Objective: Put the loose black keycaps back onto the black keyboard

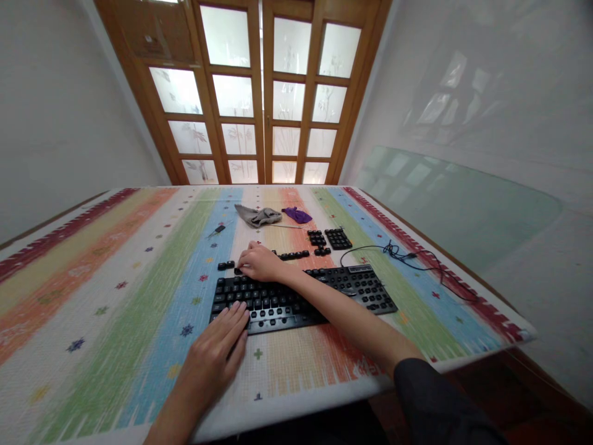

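A black keyboard (296, 300) lies on the striped tablecloth, with keycaps on its left part and bare key posts along its front row and right side. My left hand (217, 346) rests flat on its front left corner, fingers stretched out. Beyond the keyboard's back left edge, my right hand (260, 262) has its fingers bent down and drawn together at a black keycap (238, 271). That keycap is partly hidden by the fingertips. Two loose keycaps (225, 265) lie just left of it. My right forearm crosses over the keyboard.
Behind the keyboard lie a row of keycaps (295, 254), a keycap block (338, 238) and smaller groups (317, 238). Farther back are a grey cloth (258, 216), a purple cloth (297, 215) and a thin rod (285, 226). A small black-handled tool (219, 228) lies left; the cable (393, 250) trails right.
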Motion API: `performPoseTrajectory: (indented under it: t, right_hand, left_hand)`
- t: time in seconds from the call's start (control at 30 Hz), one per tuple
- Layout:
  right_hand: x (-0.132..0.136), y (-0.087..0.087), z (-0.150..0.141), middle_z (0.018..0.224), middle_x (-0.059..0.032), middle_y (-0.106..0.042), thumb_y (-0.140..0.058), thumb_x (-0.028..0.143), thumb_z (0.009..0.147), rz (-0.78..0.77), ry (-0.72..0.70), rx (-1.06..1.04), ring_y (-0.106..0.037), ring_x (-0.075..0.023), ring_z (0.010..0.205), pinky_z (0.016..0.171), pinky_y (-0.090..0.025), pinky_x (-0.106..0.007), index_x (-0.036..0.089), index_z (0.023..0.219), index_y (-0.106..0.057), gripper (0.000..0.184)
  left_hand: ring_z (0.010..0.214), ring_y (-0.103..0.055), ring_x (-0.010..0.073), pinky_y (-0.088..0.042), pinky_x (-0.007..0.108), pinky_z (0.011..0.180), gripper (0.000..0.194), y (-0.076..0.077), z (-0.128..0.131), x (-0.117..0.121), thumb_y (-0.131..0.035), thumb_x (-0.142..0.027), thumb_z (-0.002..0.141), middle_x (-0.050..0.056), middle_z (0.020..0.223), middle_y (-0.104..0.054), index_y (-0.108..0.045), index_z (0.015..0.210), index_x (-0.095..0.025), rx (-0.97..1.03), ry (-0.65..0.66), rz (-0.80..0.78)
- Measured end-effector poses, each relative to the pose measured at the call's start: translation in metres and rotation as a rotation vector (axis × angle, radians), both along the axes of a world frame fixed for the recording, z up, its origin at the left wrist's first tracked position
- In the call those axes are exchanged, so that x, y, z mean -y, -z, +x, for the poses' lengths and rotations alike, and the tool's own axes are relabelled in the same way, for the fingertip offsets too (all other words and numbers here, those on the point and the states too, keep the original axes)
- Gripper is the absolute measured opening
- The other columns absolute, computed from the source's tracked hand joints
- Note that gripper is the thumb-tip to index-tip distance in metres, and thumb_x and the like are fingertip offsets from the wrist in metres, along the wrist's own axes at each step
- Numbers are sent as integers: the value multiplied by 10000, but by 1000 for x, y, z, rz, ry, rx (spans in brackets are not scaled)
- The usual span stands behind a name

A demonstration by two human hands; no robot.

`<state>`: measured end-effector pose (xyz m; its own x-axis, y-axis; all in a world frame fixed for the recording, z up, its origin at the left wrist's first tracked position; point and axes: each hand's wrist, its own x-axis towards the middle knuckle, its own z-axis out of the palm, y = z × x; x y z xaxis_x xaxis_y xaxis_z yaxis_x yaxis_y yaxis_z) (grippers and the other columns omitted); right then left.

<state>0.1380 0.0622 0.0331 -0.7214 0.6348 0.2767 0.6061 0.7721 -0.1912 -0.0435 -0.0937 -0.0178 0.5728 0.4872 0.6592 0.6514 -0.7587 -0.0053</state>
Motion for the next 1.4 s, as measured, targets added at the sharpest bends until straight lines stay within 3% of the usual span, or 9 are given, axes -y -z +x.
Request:
performPoseTrajectory:
  t: [0.13,0.3,0.63,0.97,1.4]
  right_hand:
    - [-6,-2,-2,954,-98,-755,-640,173,891,-6,32,42,-545,-199,844,873,-376,-337,146,934,-804,172]
    - [-7,1,-5,1007,-122,-724,-712,280,871,25,67,50,-516,-250,996,882,-382,-352,140,945,-808,185]
    - [-16,2,-10,1099,-129,-696,-590,223,939,60,112,134,-499,-249,1028,914,-371,-368,130,937,-800,229]
    - [-22,4,-7,1038,-128,-716,-641,213,910,22,60,21,-557,-207,938,957,-345,-366,119,932,-797,184]
    - [-21,7,-11,1083,-124,-681,-595,173,931,61,109,42,-499,-250,1006,931,-393,-367,130,984,-770,188]
  left_hand:
    - [1245,-622,282,-572,494,1003,401,-1,1,1,-486,-184,987,116,1363,-632,-564,1379,-152,15,-1,-10]
    - [1252,-616,290,-573,514,996,384,0,1,1,-478,-184,991,130,1364,-629,-569,1361,-129,-1,-4,-14]
    - [1267,-605,284,-556,498,1027,407,0,0,1,-494,-187,985,122,1374,-624,-558,1384,-152,27,1,-39]
    - [1263,-609,278,-569,496,1008,375,-1,0,2,-478,-177,991,136,1361,-630,-571,1349,-115,0,-10,-18]
    - [1281,-593,276,-553,499,1032,396,2,-1,1,-498,-174,981,126,1383,-616,-565,1369,-135,27,-2,-47]
